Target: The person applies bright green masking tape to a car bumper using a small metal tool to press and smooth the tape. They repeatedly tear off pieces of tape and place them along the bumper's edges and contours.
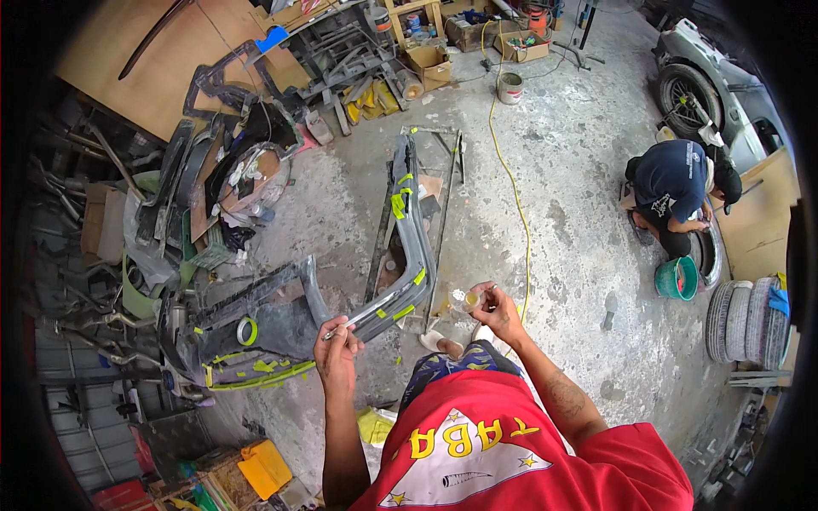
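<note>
My left hand (338, 351) is closed on a thin, pale stick-like tool (335, 329); its exact kind is too small to tell. In my right hand (503, 317) is a small clear cup (467, 301) with some yellowish content, gripped at its side. Just beyond both hands lies a grey car bumper (423, 226) with strips of yellow-green tape (398, 205) along it, resting partly on a metal frame stand (452, 157). A roll of green tape (246, 331) sits on the bumper's wide left section.
A yellow cable (517, 192) runs across the concrete floor. At right, a co-worker (673, 187) crouches by a teal bucket (676, 278) and stacked tires (748, 321). Car parts (175, 183) crowd the left side. A grey bucket (509, 88) stands farther back.
</note>
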Motion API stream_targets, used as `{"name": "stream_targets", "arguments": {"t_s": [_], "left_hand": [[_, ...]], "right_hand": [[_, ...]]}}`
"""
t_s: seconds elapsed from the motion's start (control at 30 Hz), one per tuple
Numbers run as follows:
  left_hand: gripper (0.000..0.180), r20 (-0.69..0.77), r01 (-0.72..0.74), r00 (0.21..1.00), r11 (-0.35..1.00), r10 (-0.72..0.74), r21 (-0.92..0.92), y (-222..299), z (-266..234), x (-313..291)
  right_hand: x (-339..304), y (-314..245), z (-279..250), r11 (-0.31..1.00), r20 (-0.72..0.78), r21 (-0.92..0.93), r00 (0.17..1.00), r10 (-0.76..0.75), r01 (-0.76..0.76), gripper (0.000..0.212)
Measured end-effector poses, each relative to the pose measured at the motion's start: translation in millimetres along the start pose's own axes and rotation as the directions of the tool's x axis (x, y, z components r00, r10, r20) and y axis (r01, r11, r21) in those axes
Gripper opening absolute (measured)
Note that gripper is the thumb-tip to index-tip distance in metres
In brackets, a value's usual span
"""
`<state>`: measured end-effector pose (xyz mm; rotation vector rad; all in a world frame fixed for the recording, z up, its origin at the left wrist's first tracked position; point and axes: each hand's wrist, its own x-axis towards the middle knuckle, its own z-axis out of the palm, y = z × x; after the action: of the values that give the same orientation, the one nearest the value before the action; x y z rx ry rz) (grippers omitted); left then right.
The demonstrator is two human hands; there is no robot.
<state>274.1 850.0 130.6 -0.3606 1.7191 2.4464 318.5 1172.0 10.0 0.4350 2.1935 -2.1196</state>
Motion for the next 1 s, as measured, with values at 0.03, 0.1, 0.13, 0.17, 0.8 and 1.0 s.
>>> {"name": "stream_targets", "arguments": {"t_s": [0.03,0.1,0.13,0.17,0.8,1.0], "left_hand": [[0.022,0.031,-0.010,0.999,1.000,0.010,0.017,5,4,10],[0.022,0.102,-0.010,0.995,0.999,0.005,0.048,8,5,32],[0.022,0.137,-0.008,0.991,0.998,-0.001,0.059,8,6,44],[0.022,0.170,-0.006,0.985,0.998,-0.006,0.069,8,9,55],[0.015,0.212,-0.195,0.966,0.954,0.147,0.227,17,154,140],[0.014,0.195,-0.239,0.966,0.874,0.170,0.423,-19,277,189]], "right_hand": [[6,-8,5,1.000,-0.007,-0.008,1.000,-0.003,0.003,0.036],[16,-18,15,0.999,-0.001,0.034,1.000,0.002,-0.001,0.038],[24,-23,18,0.999,0.004,0.051,1.000,0.002,-0.003,0.038],[31,-24,22,0.999,-0.011,0.044,1.000,-0.024,0.025,0.037],[195,-95,-42,0.989,0.098,-0.006,0.984,-0.148,0.149,0.038],[272,-116,-147,0.971,0.178,-0.184,0.977,-0.121,0.153,0.038]]}}
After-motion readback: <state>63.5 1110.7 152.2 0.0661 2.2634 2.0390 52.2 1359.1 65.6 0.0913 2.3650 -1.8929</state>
